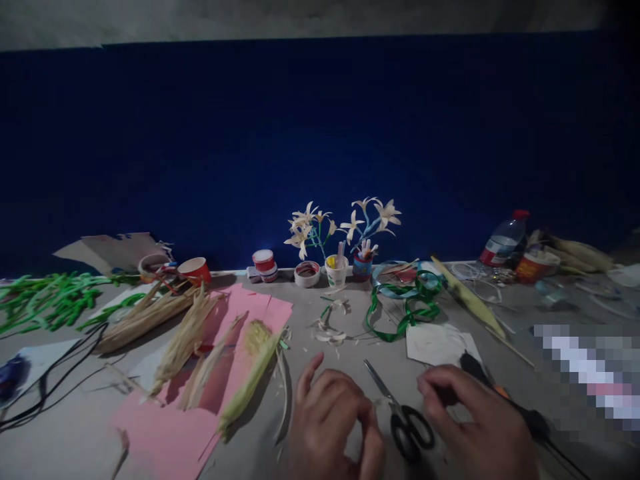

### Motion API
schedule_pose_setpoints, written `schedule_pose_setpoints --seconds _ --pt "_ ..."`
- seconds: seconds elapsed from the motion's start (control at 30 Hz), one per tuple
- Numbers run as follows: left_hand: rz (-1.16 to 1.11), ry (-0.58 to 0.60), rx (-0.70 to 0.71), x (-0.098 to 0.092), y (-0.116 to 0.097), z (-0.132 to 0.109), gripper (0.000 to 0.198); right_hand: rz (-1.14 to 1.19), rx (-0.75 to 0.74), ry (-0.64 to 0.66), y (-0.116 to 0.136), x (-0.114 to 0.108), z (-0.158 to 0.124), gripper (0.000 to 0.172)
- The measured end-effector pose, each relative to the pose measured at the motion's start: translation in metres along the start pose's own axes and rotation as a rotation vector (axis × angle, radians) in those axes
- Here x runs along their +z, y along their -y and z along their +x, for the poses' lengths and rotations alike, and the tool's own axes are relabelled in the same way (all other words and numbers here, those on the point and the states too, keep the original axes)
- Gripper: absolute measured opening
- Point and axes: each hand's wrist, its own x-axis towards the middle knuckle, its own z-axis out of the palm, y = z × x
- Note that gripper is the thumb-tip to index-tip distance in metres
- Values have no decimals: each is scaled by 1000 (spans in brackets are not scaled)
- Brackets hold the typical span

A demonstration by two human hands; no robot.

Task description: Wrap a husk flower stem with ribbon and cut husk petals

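My left hand [335,420] is just left of the scissors, its thumb and index finger curled together and its little finger raised. To their right, my right hand [475,417] has thumb and fingertips pinched together. Anything between the fingers of either hand is too small or hidden to make out. Black-handled scissors [411,430] lie on the table between the hands, blades pointing away. Partly behind my right hand is a black tool with an orange part [473,367] and a cord. A white sheet [440,343] lies just beyond that hand.
Pink paper [165,433] on the left carries dried corn husks [183,333] and a greener husk [253,380]. White flowers [303,230] stand in cups at the back. Green ribbon [387,323] coils near the middle, a bottle [505,237] stands back right, and green stems [65,300] lie far left.
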Motion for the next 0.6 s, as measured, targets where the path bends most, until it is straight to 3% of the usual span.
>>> schedule_pose_setpoints --seconds 0.17,0.37,0.6 --pt "-41 -20 9 5 -1 0 19 171 8 109 17 10 -2 12" --pt "-24 49 64 2 0 -1 23 108 -18 202 19 15 -1 16" --pt "-39 -33 6 4 4 -4 20 73 65 55 1 3 -3 9"
